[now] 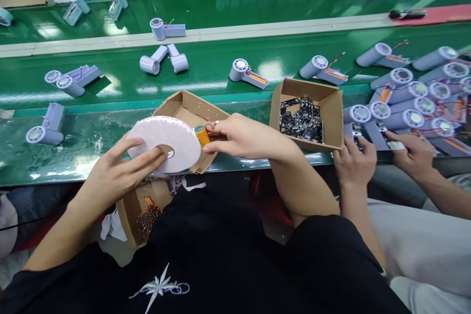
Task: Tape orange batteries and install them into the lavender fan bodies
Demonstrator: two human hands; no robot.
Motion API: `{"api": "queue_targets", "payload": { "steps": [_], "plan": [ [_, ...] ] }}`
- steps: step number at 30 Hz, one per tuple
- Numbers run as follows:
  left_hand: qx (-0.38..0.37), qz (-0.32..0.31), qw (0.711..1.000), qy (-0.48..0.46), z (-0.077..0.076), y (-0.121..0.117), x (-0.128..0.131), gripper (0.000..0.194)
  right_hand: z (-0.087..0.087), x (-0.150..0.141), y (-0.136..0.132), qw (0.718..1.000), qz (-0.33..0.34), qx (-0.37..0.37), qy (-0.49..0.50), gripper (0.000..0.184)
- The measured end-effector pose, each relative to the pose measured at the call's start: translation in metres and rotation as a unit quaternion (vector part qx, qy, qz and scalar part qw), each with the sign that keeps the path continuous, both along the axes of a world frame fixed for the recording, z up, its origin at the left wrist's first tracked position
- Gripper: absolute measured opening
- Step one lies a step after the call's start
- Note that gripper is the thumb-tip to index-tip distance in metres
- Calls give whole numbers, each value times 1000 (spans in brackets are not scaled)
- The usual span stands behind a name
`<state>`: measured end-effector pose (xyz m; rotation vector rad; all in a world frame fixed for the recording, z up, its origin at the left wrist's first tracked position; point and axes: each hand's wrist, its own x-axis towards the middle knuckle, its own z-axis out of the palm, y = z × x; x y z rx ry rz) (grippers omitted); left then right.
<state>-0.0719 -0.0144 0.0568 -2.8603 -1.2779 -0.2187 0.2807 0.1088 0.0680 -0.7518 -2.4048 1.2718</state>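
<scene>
Black shirt (pixel 221 245) with a white star print lay nearest the camera. Ahead of it, a white roll (pixel 180 132) was tilted over the bench (pixel 91 142) and overlapped a carton (pixel 206 108). An orange cell (pixel 202 137) with a green end was at the roll's right edge, directly left of the right fingertips. Its long axis ran mostly fore and aft, slightly aslant, green end away from the wearer. The right hand (pixel 245 137) was the nearer to it, and had it pinched between thumb and fingers, the grip nearly closed; thin wires (pixel 209 126) rose beside the fingers. The right forearm came in from the right, elbow bent, wrist angled inward.

The left hand (pixel 117 169) had hold of the roll, part-open, fingers extended across its face to the centre hole, thumb near the rim; its underside grip could not be verified. The left forearm slanted up from lower left. Right of the wearer's hands stood a box (pixel 333 122) of circuit boards (pixel 301 120). Beyond it, a co-worker's hands (pixel 355 162) were at lilac housings (pixel 358 114).
</scene>
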Motion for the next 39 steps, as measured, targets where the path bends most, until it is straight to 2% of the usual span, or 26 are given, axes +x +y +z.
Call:
{"api": "queue_targets", "payload": {
  "steps": [2, 3, 6, 8, 10, 11, 12, 13, 15, 16, 17, 19, 21, 23, 25, 28, 29, 30, 32, 33, 35, 37, 39],
  "plan": [
    [28, 11, 1000, 7, 5, -2, 4, 76, -14, -6, -10, 991, -53, -78, 100, 36],
    [53, 18, 998, 10, 5, -5, 9, 75, -25, -13, -18, 973, -103, -118, 167, 41],
    [138, 43, 989, 16, -1, -18, 35, 74, -61, -42, -43, 878, -279, -181, 344, 68],
    [152, 26, 988, 5, -9, -31, 54, 72, -75, -50, -42, 838, -357, -171, 374, 73],
    [88, -45, 995, -20, -20, -44, 61, 69, -73, -37, -21, 832, -407, -121, 357, 70],
    [48, -79, 995, -34, -26, -49, 57, 67, -69, -22, -4, 833, -426, -82, 343, 68],
    [22, -87, 995, -47, -34, -53, 47, 66, -63, -4, 13, 829, -442, -38, 340, 67],
    [17, -63, 996, -55, -42, -56, 30, 66, -58, 14, 29, 822, -457, 3, 339, 66],
    [63, 70, 993, -66, -60, -58, -18, 64, -54, 46, 44, 815, -465, 44, 344, 63],
    [82, 143, 984, -71, -70, -58, -44, 61, -58, 58, 41, 807, -471, 53, 353, 63],
    [79, 201, 973, -80, -80, -58, -69, 57, -65, 65, 31, 796, -481, 54, 363, 66],
    [51, 276, 955, -98, -97, -57, -106, 52, -93, 70, -2, 790, -499, 10, 355, 75],
    [49, 321, 937, -129, -107, -47, -120, 50, -127, 70, -38, 792, -515, -60, 321, 76],
    [81, 341, 919, -179, -106, -18, -114, 45, -155, 69, -65, 789, -523, -90, 310, 65],
    [87, 338, 911, -219, -95, 41, -96, 42, -170, 70, -78, 785, -534, -77, 305, 53],
    [-7, 355, 917, -182, -76, 170, -62, 65, -178, 69, -81, 766, -574, 5, 289, 45],
    [-15, 374, 915, -154, -72, 215, -51, 73, -180, 68, -81, 761, -586, 37, 277, 44],
    [-21, 405, 904, -131, -69, 256, -40, 81, -182, 67, -81, 760, -592, 67, 260, 43],
    [-84, 442, 886, -113, -68, 321, -21, 81, -186, 67, -83, 779, -581, 115, 204, 40],
    [-110, 444, 882, -112, -68, 343, -11, 78, -188, 67, -85, 792, -569, 137, 172, 37],
    [-145, 429, 884, -115, -70, 366, 4, 72, -189, 68, -89, 813, -543, 172, 121, 29],
    [-154, 401, 896, -115, -71, 369, 12, 71, -188, 69, -90, 825, -518, 197, 107, 22],
    [-159, 360, 913, -107, -68, 360, 12, 74, -187, 70, -90, 830, -502, 211, 121, 23]
  ]
}}
